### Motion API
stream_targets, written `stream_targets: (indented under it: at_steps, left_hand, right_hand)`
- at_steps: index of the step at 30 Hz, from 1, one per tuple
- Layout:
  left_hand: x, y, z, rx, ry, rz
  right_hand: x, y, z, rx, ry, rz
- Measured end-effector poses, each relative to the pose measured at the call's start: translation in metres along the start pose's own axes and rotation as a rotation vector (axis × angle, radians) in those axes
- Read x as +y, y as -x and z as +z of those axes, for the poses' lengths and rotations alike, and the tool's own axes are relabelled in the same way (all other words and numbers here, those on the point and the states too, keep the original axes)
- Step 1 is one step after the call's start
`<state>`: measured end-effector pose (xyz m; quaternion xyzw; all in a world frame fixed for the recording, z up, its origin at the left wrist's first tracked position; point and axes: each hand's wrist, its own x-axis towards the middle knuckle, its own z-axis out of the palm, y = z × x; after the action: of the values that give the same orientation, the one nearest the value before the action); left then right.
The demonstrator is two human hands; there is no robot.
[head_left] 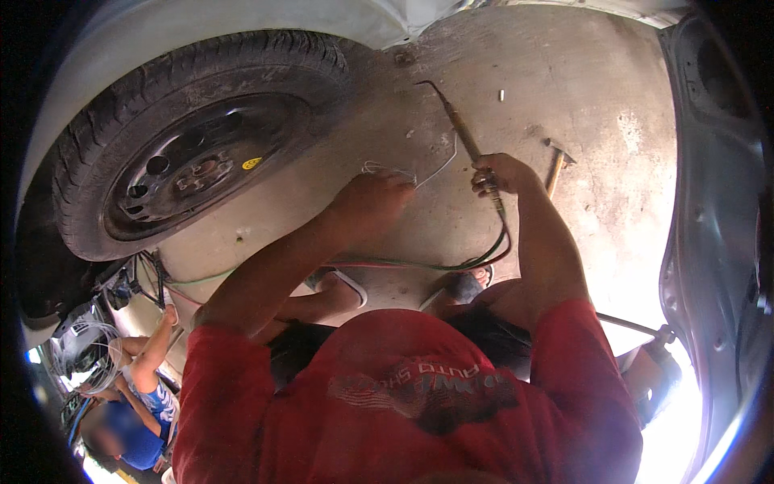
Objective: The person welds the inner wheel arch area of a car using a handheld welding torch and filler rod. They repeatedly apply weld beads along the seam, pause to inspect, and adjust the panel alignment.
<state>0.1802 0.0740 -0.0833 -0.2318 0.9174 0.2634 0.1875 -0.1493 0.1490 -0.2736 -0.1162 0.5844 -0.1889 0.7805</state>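
Note:
My right hand (503, 173) is wrapped round the handle of a gas welding torch (460, 129). Its thin, bent tip points up and to the left, toward the car's lower body edge. A green and a red hose (498, 250) run from the torch's rear end, curve down and pass left below my hands. My left hand (377, 202) is closed on a thin metal wire (437, 168). One end of the wire sticks out to the right and bends upward, close to the torch but apart from its tip. Loose loops of wire show above my knuckles.
A car wheel (129, 173) with a black steel rim fills the upper left. On the concrete floor (597, 97) lie a hammer (556, 164) and a small white stick (501, 95). An open car door (709, 242) stands at the right. Another person (145, 411) sits at lower left, near coiled wire (87, 355).

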Motion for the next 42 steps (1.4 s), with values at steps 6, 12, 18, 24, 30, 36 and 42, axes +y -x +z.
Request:
stream_targets:
  at_steps: [6, 12, 18, 24, 30, 36, 42]
  left_hand:
    - [-0.082, -0.056, 0.166, 0.001, -0.278, -0.168]
    - [-0.107, -0.072, 0.205, 0.025, -0.028, -0.426]
    - [-0.134, -0.059, 0.203, 0.175, 0.246, -0.554]
    - [-0.13, -0.033, 0.2, 0.234, -0.22, -0.435]
    - [-0.106, -0.046, 0.172, 0.045, 0.027, -0.512]
    - [-0.087, -0.044, 0.173, 0.194, 0.116, -0.355]
    - [-0.096, -0.061, 0.184, 0.191, 0.337, -0.507]
  right_hand:
    - [-0.009, 0.081, 0.07, 0.094, -0.303, -0.276]
    - [-0.006, 0.183, 0.151, 0.128, -0.649, -0.32]
    - [0.016, 0.248, 0.154, 0.132, -0.874, -0.459]
    - [-0.026, 0.279, 0.161, 0.155, -0.743, -0.733]
    - [-0.074, 0.269, 0.17, 0.126, -0.532, -0.76]
    - [-0.1, 0.248, 0.182, 0.122, -0.459, -0.824]
    - [-0.095, 0.258, 0.193, 0.224, -0.505, -0.878]
